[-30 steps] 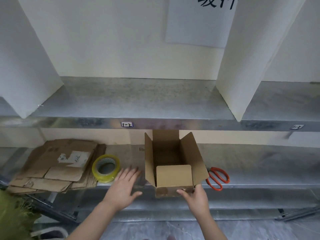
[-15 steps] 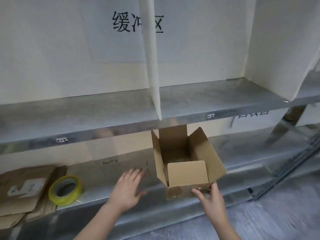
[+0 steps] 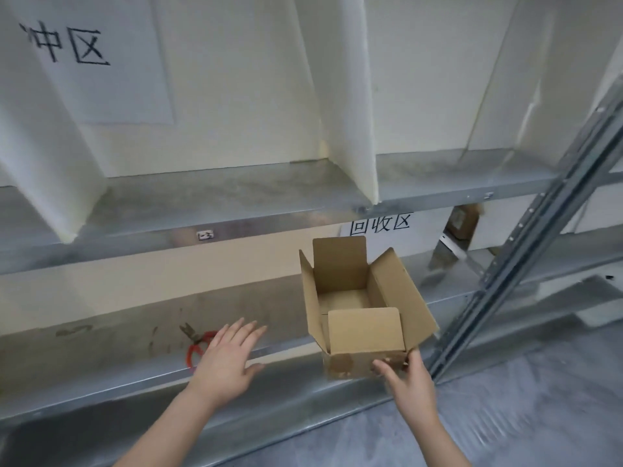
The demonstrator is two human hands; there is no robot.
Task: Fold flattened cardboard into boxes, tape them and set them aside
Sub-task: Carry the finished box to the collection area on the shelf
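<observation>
Now the right hand (image 3: 409, 382) grips the open box (image 3: 365, 332) by its lower corner, the left hand (image 3: 226, 358) hovering flat, empty.

we are looking forward and down from head height. we are standing close to the metal shelf (image 3: 101, 348) and cardboard box (image 3: 365, 328).
</observation>
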